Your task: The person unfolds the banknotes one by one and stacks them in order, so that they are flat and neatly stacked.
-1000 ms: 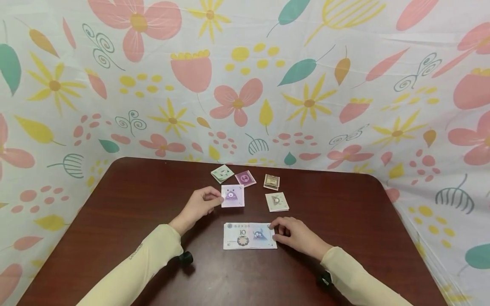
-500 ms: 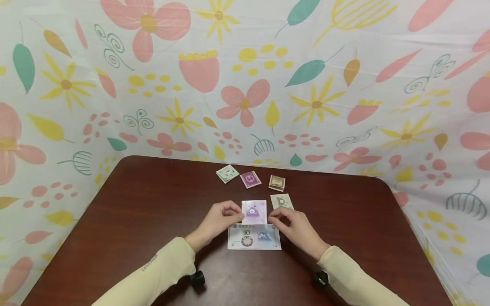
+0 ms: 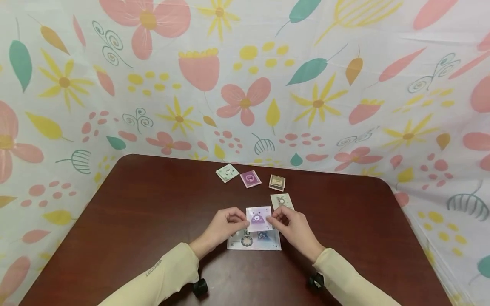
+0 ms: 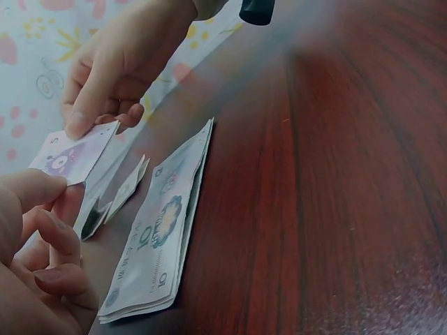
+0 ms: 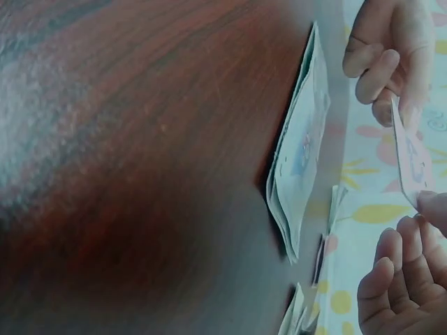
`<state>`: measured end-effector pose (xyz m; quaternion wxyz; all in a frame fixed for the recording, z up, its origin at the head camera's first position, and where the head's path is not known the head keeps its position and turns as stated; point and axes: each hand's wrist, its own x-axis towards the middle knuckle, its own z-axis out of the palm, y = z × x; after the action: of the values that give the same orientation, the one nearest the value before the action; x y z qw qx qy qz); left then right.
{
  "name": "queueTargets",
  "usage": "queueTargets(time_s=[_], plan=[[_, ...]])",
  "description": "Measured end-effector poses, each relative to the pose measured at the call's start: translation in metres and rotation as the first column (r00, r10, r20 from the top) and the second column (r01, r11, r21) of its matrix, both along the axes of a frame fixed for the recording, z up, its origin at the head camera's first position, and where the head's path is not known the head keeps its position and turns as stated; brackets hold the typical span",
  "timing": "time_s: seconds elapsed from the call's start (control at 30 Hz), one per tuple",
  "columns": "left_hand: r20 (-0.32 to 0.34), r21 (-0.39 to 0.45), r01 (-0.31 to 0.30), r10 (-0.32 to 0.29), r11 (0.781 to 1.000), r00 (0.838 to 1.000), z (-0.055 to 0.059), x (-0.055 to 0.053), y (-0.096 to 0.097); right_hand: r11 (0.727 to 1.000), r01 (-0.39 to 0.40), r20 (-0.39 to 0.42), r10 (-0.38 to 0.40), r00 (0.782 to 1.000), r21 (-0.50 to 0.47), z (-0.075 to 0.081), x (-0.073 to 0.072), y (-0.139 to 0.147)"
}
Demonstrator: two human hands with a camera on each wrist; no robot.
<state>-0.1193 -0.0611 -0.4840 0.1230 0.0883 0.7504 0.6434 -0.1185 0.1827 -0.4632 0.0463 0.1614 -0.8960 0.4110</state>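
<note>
Pinching the purple banknote marked 5 [image 3: 258,219] by its left edge with the left hand [image 3: 223,227], right edge with the right hand [image 3: 298,231], held aloft, partly hiding the stack of banknotes marked 10 [image 3: 249,244]! Farther back on the table [image 3: 160,199], spotting a beige note [image 3: 281,200], brown note [image 3: 277,182], magenta note [image 3: 250,179] and green note [image 3: 227,173].

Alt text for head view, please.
Left hand and right hand pinch a pale purple note, partly hiding a larger 10 note on a dark table. Four small notes lie beyond, before a flowered cloth.
</note>
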Motion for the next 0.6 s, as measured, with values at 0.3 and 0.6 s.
queueTargets(time_s=[0.3,0.6], plan=[[-0.013,0.018,0.044,-0.044,0.999,0.999,0.000,-0.004,-0.002,1.000,-0.022,-0.002,0.022,1.000,0.021,0.002,-0.002,0.000],[-0.145,0.023,0.098,-0.093,0.995,0.985,0.000,-0.016,-0.007,1.000,-0.019,0.043,0.019,0.999,-0.011,0.002,0.002,0.003]])
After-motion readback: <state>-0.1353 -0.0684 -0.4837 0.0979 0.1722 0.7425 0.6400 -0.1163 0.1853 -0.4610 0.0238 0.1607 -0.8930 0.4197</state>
